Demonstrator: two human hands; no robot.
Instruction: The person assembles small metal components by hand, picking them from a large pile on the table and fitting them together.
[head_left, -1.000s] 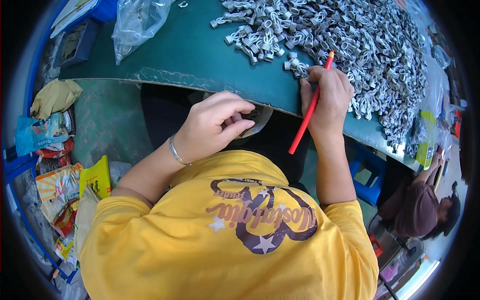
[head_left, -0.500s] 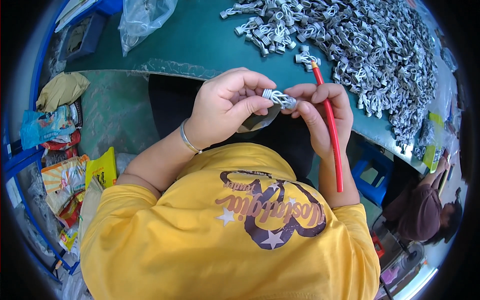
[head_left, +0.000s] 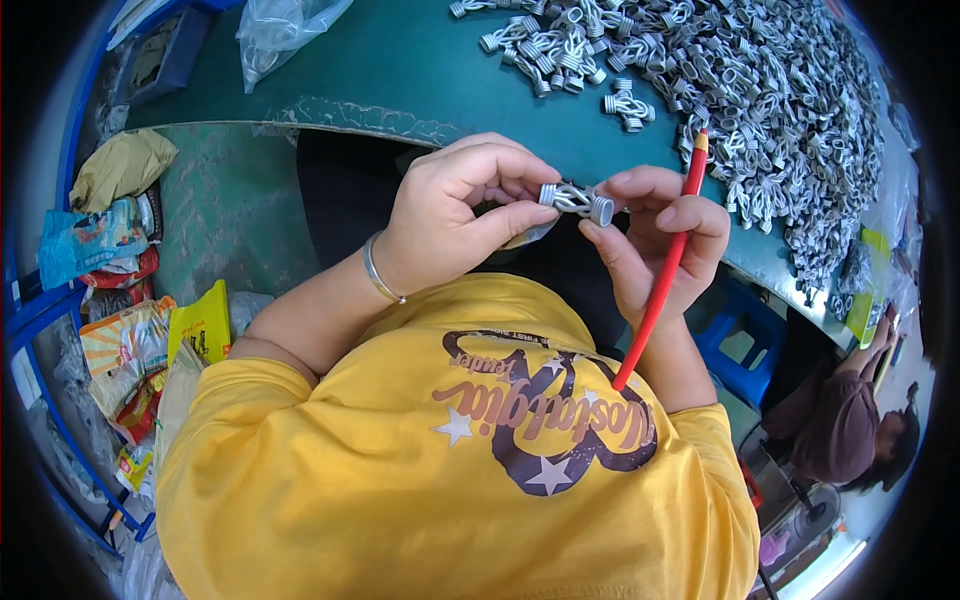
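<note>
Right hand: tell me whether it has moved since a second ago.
Yes. The right hand, with the red stick, came back off the table edge toward the body, meeting the left hand.

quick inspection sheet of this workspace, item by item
surface: green table, edge worn and curved by the lens
job's things: small grey coiled part held between both hands; red stick tucked in the right hand; big heap of like grey parts on the table
clutter: clear plastic bag on the table; coloured packets and bags on the floor at the left
grippers: left hand pinches the part; right hand grips its other end and the stick
cables: nothing seen
surroundings: another person seated at lower right; blue stool; blue frame at the left
</note>
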